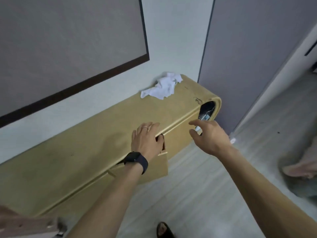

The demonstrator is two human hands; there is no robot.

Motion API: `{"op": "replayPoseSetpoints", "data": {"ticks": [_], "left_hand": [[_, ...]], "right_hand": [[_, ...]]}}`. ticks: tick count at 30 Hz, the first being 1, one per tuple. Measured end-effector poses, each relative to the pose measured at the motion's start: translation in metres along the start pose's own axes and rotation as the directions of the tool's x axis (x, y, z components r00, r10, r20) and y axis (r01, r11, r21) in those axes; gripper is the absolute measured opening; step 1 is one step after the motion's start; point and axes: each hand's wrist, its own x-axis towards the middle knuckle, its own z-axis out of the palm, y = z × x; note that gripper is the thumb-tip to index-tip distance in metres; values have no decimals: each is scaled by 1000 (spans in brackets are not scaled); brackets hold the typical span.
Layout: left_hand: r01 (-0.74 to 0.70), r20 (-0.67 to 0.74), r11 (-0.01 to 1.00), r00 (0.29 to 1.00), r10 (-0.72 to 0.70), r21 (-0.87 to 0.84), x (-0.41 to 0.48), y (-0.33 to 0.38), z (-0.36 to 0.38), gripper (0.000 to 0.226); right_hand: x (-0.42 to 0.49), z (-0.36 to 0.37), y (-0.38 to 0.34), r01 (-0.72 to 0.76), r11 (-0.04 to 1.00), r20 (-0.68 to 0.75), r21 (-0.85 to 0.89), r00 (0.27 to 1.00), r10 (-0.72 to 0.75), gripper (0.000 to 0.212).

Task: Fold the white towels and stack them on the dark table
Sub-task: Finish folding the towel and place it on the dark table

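Towels [163, 86] are lying crumpled on the cabinet [82, 148]. Left hand [145, 140] is resting flat there, right hand [211, 136] hovering spread; fetching them is probably coming next.

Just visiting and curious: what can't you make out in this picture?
Head view:
Dark table: out of frame.
Towels: crumpled heap, number unclear.
Left hand: thumb tucked under the cabinet lip, grip unclear.
Black thing at the cabinet's end: blurred, partly behind the right hand.
Pinkish shape: blurred, cut by the right edge.
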Motion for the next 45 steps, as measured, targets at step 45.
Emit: {"op": "replayPoseSetpoints", "data": {"ticks": [45], "left_hand": [[-5, -37, 984, 999, -1, -177, 395, -138, 124, 69]], "right_hand": [[456, 171, -30, 418, 904, 38, 85, 906, -422, 9]]}}
